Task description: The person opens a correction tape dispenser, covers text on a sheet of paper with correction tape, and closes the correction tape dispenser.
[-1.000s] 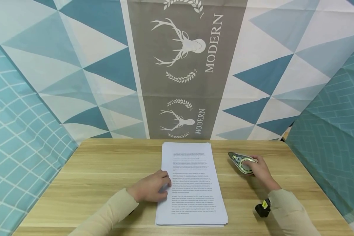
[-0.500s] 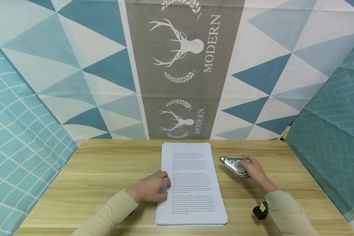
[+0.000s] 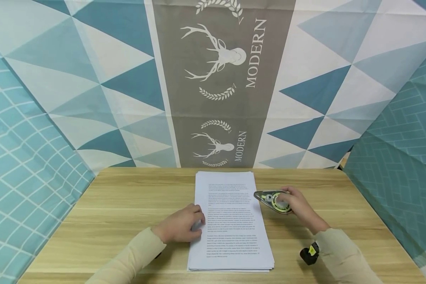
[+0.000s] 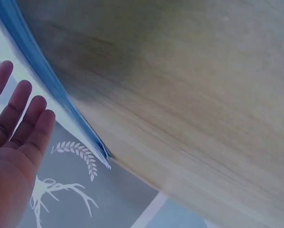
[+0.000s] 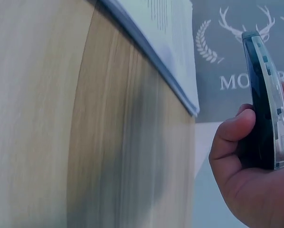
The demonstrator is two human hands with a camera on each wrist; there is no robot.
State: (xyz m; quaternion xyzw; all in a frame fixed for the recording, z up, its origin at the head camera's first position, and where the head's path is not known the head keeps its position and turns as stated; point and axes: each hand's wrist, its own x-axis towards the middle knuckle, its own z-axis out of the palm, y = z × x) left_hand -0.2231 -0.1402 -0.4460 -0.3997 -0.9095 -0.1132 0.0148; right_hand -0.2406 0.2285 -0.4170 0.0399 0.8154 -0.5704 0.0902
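A stack of printed paper (image 3: 230,228) lies on the wooden table in the head view. At its left edge is my left hand (image 3: 181,225), fingers slightly bent over the top sheet. In the left wrist view the left hand's fingers (image 4: 25,114) are loosely extended beside the stack (image 4: 61,90), gripping nothing. My right hand (image 3: 299,207) holds a correction tape dispenser (image 3: 275,201), its pointed tip near the right edge of the stack. Seen by the right wrist camera, fingers and thumb of the right hand (image 5: 256,180) pinch the dispenser (image 5: 265,104), which is above the table.
The wooden table (image 3: 135,197) stretches to both sides of the stack. Behind it hangs a patterned cloth (image 3: 213,98) with deer heads and triangles. Teal cloths flank the left and right sides. A small black device (image 3: 309,254) is on the right wrist.
My right hand has moved left with the correction tape dispenser, bringing its tip to the stack's right edge. The left hand has kept its place.
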